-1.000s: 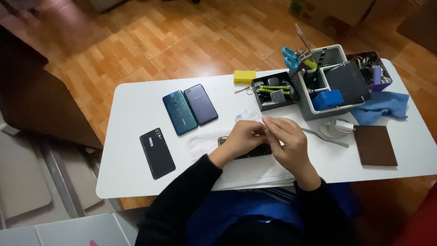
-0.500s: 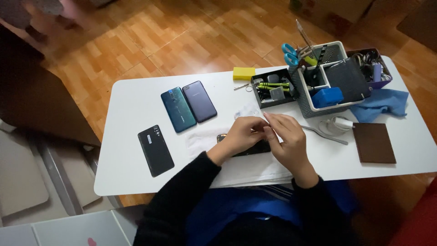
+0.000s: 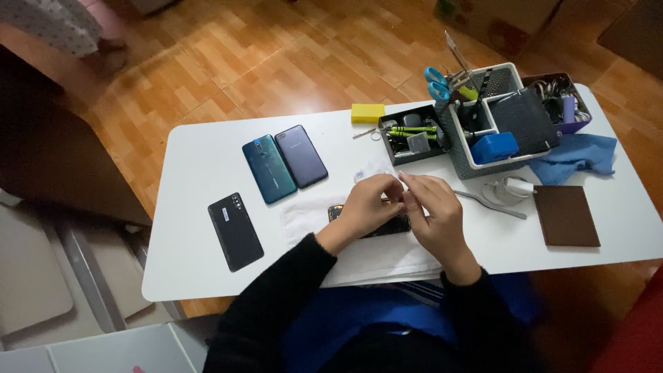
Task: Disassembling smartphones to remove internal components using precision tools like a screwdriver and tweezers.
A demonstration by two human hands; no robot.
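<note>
Both hands (image 3: 404, 207) pinched together, over phone (image 3: 390, 225)

Three phones (image 3: 284, 168), a yellow block (image 3: 367, 112), blue cloth (image 3: 579, 153) and brown pad (image 3: 566, 215).

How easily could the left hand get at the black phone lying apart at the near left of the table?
Probably yes. The left hand rests over a dark phone on a white cloth, and only bare white table lies between it and the black phone. Nothing stands in the way.
</note>
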